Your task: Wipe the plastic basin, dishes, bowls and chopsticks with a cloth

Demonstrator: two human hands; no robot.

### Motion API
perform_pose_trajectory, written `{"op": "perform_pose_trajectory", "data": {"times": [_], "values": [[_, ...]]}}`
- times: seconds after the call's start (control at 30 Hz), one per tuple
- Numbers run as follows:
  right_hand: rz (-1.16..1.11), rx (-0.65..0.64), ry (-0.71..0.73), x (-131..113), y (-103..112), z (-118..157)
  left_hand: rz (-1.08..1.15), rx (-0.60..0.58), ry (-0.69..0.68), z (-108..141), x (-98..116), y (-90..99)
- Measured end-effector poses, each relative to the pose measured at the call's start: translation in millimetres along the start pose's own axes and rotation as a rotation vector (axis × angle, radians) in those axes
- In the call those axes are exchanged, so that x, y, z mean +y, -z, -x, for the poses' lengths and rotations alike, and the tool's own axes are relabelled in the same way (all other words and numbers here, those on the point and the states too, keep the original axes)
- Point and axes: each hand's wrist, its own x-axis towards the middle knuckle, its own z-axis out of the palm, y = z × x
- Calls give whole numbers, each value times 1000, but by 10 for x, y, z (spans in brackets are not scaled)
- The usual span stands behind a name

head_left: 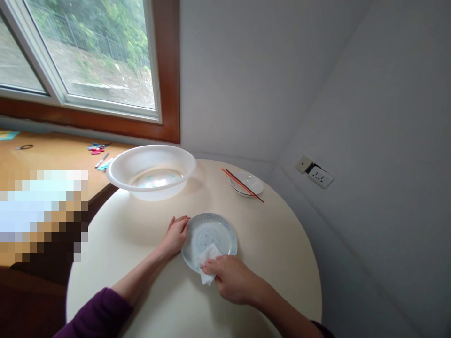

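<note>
Head view, only one. Clock centred on the big plate, 12 = away from the wearer.

Plate (207, 237): pale, bluish pattern at the middle and rim, lies face up, flat on the round cream table (282, 267), near side. Left hand (176, 234) at 9–10 o'clock, fingers together against plate rim; can't tell if the thumb pinches the edge or the hand just rests there. Purple sleeve (100, 310) on that arm. Right hand (232, 279) at 5 o'clock, closed on a crumpled white tissue (210, 256); tissue lies over plate's 6 o'clock side, lower end hanging past the rim.

Translucent white basin (157, 194) at 10–11 o'clock, upright, apart from plate, at table's far left edge. Small white dish (254, 179) at 1 o'clock, also apart; two chopsticks (243, 185), one orange, one dark red, laid across it close together, ends sticking out past both sides.

Wooden desk (63, 157) at 10 o'clock, pen (102, 160) on it near basin, plus small blue and red bits, too small to name. Window (95, 56) at 11, brown frame, greenery and fence outside. Wall socket (320, 177) at 2 o'clock.
</note>
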Motion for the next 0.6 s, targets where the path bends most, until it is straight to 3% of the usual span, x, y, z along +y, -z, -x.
{"op": "perform_pose_trajectory", "data": {"times": [0.13,0.27,0.43,0.6], "values": [[150,-109,-213,-35,152,114,15,-13,1,10,22,24],[256,-87,-387,28,152,-6,22,-32,1,26,50,48],[353,83,-441,137,80,-438,38,-17,-2,36,65,55],[372,78,-465,1,58,-952,44,-6,7,18,43,44]]}}
